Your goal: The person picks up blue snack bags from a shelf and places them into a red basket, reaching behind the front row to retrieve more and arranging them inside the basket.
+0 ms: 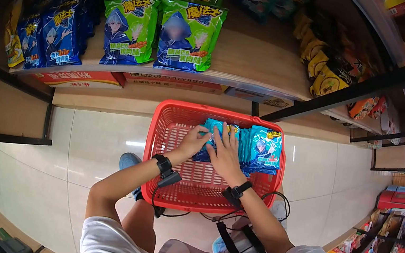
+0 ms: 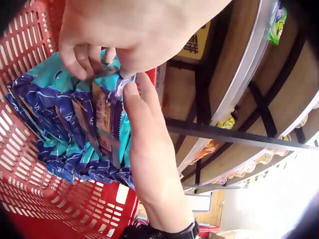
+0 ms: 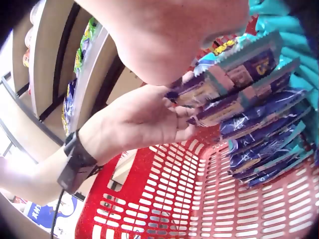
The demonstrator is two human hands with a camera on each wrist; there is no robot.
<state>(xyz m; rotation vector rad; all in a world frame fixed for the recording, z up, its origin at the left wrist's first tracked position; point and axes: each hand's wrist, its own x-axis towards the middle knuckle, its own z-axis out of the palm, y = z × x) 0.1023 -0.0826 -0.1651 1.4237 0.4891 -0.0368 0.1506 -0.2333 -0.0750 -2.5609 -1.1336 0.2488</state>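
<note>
Blue-and-teal snack packets (image 1: pixel 265 150) (image 2: pixel 60 99) (image 3: pixel 264 114) stand in a row inside a red basket (image 1: pixel 161 119) (image 2: pixel 20 50) (image 3: pixel 144 194). At the row's left end in the head view, my left hand (image 1: pixel 191 143) (image 2: pixel 124 35) (image 3: pixel 134 122) has curled fingers around the edge of the end packet; its palm shows in the right wrist view. Beside it, my right hand (image 1: pixel 225 156) (image 2: pixel 152 149) (image 3: pixel 174 40) rests on the packets with fingers extended and spread. The two hands are close together, and their fingertips partly hide the packet tops.
A wooden shelf (image 1: pixel 254 76) beyond the basket holds green packets (image 1: pixel 188 38), dark blue packets (image 1: pixel 62 36) and yellow ones (image 1: pixel 328 80). Boxes (image 1: pixel 84 79) lie under it. Cables (image 1: pixel 208 217) hang by the basket's near rim. More stocked shelves stand at the right.
</note>
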